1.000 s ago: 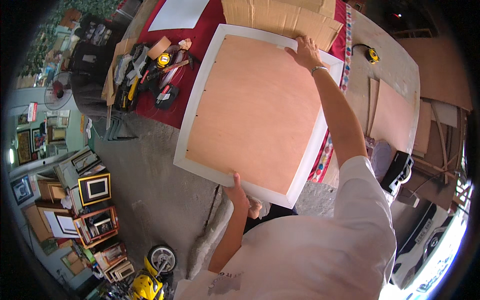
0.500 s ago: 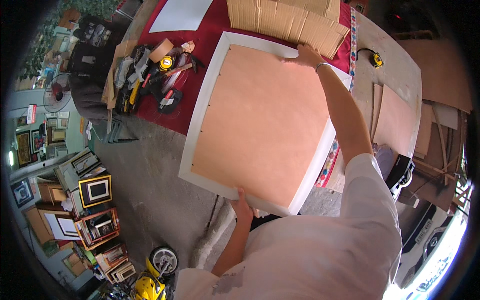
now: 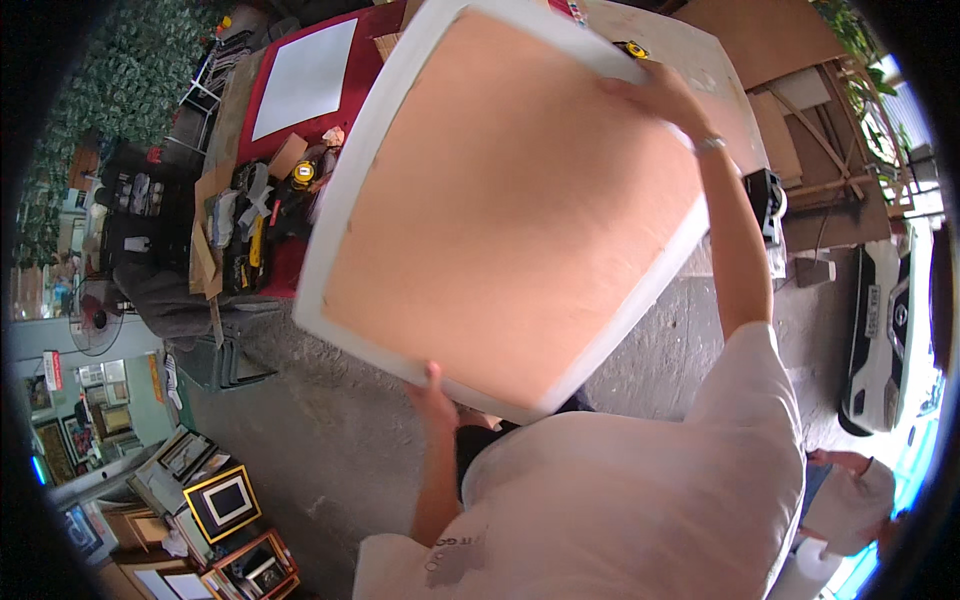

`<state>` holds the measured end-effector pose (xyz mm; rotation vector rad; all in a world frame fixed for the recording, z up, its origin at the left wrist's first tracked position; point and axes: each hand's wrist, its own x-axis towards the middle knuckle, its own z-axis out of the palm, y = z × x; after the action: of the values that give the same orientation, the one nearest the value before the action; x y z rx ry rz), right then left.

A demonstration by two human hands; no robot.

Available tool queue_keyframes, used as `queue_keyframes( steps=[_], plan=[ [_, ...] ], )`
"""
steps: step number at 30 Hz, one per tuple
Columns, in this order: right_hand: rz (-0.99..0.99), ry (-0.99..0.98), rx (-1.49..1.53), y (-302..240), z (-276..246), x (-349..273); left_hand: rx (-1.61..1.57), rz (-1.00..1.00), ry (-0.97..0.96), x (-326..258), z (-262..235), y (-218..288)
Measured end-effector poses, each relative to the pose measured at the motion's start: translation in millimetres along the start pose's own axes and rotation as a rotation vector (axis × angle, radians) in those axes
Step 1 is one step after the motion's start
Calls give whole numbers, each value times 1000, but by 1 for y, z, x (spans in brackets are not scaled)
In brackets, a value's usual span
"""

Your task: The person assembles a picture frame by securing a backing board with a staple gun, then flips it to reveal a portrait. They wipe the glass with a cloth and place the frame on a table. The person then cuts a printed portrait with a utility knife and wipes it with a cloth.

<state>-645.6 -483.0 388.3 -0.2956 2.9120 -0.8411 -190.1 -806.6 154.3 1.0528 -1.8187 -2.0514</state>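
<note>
A large white picture frame (image 3: 322,255), its brown backing board (image 3: 500,220) facing up, hangs tilted in front of me. My left hand (image 3: 433,402) grips its near edge, thumb on top and fingers hidden underneath. At the far right edge my right hand (image 3: 658,97) is closed round the rim, with fingers lying over the backing board. Small dark fixings show along the board's left side. The frame is close to my body and covers much of the table behind it.
A red-covered table (image 3: 365,25) bears a white sheet (image 3: 305,78), a yellow tape measure (image 3: 303,174) and several tools. Another tape measure (image 3: 632,49) lies at the far right. Framed pictures (image 3: 222,503) stand at lower left. Another person (image 3: 850,505) is at lower right, near a white car (image 3: 880,330).
The frame has come up off the table and closer to me, with both hands still on it. My view has shifted, and another person now shows at lower right.
</note>
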Motion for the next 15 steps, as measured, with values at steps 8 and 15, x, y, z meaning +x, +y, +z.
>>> queue_keyframes(
  steps=[8,15],
  plan=[
    [455,405,537,90,35,-308,367,376,-487,186,28,294],
    [785,430,1431,37,258,-437,796,671,-999,309,248,343]
  ],
)
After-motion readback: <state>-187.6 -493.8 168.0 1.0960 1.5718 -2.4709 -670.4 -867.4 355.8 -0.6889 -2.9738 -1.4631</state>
